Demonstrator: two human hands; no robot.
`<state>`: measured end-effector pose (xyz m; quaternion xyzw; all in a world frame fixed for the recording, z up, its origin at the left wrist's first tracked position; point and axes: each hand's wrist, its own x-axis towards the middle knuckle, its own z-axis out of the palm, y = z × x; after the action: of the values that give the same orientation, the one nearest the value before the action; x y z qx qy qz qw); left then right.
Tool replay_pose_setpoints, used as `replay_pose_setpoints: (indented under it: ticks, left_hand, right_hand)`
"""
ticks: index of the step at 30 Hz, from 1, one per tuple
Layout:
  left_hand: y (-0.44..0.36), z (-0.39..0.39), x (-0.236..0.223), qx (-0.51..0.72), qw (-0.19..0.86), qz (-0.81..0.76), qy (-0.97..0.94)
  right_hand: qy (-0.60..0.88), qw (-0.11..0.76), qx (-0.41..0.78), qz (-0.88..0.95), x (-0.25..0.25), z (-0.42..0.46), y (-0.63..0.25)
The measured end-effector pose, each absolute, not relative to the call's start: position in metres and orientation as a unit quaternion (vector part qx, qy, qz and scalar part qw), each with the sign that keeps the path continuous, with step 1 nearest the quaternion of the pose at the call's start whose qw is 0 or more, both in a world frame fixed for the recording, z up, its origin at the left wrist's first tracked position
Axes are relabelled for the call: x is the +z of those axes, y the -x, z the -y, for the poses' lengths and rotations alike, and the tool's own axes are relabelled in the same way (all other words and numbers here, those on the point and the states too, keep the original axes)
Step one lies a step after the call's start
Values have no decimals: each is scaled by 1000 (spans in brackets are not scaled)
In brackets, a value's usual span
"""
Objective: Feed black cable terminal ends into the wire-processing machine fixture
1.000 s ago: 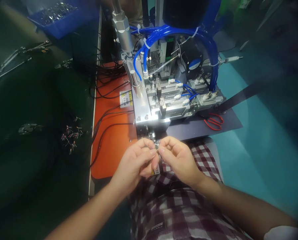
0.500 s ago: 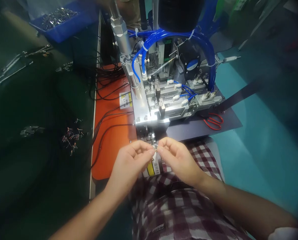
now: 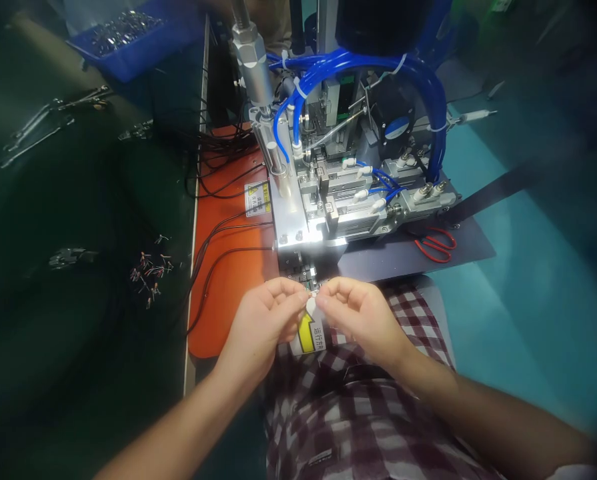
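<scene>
My left hand (image 3: 271, 317) and my right hand (image 3: 363, 317) meet at the front of a metal machine (image 3: 363, 180). Thumb and fingertips are pinched together on each side. Between the two pinches shows a small thin wire-like piece (image 3: 313, 292), pale and shiny; its exact kind is too small to make out. Just beyond the fingertips lies the machine's small dark front fixture (image 3: 303, 270). Below them is a white label with a yellow arrow (image 3: 305, 333), partly covered by my left fingers.
An orange base plate (image 3: 228, 287) with black cables lies left of the machine. Small parts with thin leads (image 3: 151, 270) are scattered on the dark green surface, under a blue bin (image 3: 128, 57) of metal pieces. Red-handled scissors or pliers (image 3: 435, 245) rest on the grey plate.
The camera has turned slightly, so the machine and bench appear a little further right. Both hands stay pinched at the same spot, with the thin piece between them tilted a little differently.
</scene>
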<state>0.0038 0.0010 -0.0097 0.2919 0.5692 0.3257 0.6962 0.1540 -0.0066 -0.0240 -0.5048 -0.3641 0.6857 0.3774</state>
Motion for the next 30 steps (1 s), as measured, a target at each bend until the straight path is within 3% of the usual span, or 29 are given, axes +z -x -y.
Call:
replay_pose_setpoints:
  ticks: [18, 24, 30]
  left_hand:
    - [-3, 2, -9, 281, 699, -557, -350]
    - [-2, -1, -8, 271, 737, -541, -301]
    - [-3, -1, -9, 274, 745, -533, -292]
  right_hand:
    - [512, 354, 551, 556, -23, 3, -165]
    - [491, 318, 687, 432, -20, -3, -165]
    - [495, 342, 682, 416, -16, -7, -167]
